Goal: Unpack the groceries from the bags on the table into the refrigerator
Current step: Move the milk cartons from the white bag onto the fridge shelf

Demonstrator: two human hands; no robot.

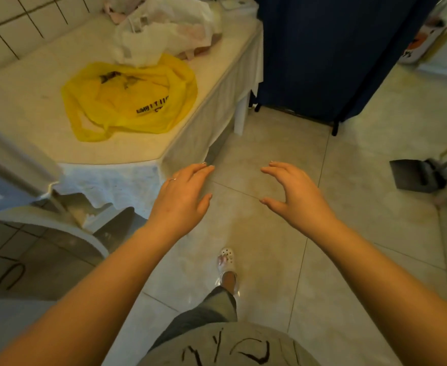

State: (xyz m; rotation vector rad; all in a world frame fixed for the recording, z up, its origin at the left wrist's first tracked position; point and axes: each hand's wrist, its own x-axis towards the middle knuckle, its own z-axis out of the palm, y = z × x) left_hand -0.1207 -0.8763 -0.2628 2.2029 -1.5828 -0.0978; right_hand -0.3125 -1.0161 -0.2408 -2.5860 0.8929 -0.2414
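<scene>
A yellow plastic bag lies flattened on the table at the upper left. Behind it sits a white plastic bag, crumpled, with pinkish items showing through. My left hand hovers over the floor just off the table's near corner, fingers apart, holding nothing. My right hand is level with it to the right, fingers curved and spread, also holding nothing. No refrigerator interior is in view.
A white cloth hangs over the table's edge. A dark blue cabinet or screen stands beyond the table. A dustpan rests on the tiled floor at right. A white chair edge is at lower left.
</scene>
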